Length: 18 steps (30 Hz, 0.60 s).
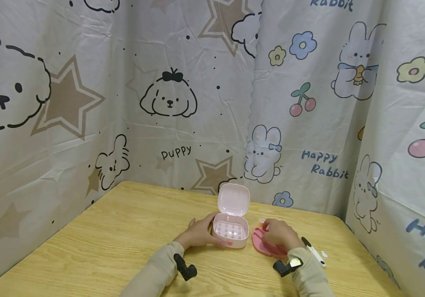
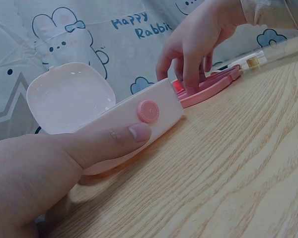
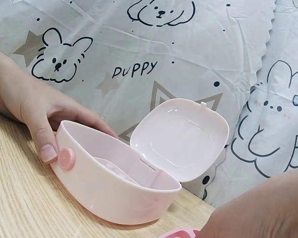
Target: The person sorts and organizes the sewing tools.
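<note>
A pale pink soap box (image 1: 237, 244) stands on the table with its hinged lid (image 1: 234, 199) raised. Inside lies a drain insert (image 1: 231, 229) with small raised shapes. My left hand (image 1: 199, 233) grips the box from its left side, the thumb along the front beside a round pink button (image 2: 148, 111). To the right, my right hand (image 1: 281, 233) reaches down over a darker pink dish (image 1: 259, 246) with ridges, fingertips bent down at it. A small red piece (image 2: 177, 86) shows beside those fingers. I cannot tell whether they pinch anything.
Right of the dish, by the right wrist, lies a slim black and white tool (image 1: 315, 253), with a small white piece (image 1: 324, 254) beside it. A printed curtain (image 1: 182, 136) hangs behind and along the sides of the wooden table (image 1: 123, 231).
</note>
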### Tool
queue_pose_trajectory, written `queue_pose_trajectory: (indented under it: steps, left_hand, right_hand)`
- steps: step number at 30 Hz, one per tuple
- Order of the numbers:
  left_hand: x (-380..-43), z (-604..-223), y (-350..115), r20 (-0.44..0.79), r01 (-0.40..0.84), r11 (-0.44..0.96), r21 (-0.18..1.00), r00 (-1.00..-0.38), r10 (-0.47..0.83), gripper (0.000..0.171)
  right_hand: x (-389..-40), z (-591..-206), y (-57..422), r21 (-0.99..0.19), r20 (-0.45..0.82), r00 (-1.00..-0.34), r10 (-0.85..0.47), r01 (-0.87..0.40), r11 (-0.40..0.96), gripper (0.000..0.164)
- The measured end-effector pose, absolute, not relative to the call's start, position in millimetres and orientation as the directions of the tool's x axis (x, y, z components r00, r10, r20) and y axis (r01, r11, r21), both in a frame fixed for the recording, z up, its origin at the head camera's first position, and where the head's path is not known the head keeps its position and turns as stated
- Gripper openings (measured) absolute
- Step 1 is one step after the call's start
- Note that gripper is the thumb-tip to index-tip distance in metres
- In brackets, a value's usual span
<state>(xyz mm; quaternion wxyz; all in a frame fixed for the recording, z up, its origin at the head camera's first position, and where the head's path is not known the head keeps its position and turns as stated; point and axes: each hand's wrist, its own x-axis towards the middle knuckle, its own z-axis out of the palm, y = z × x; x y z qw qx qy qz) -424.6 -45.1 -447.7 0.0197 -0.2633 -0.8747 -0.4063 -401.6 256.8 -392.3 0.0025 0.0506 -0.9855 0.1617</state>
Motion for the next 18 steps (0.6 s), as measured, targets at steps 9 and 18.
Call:
queue_pose_trajectory:
  steps: [9,18]
  left_hand:
    - [-425.6,-448.2,-45.2,0.249,0.479,0.529,0.700,-0.858,0.449,0.115]
    - [-424.9,-448.7,-45.4,0.251,0.480,0.524,0.704,-0.858,0.448,0.113]
  right_hand:
    - [-402.5,-392.0,257.0,-0.306,0.014,-0.995,-0.103,-0.103,0.947,0.039]
    - [-399.3,-389.2,257.7,-0.323,0.025,-0.995,-0.097,-0.100,0.941,0.034]
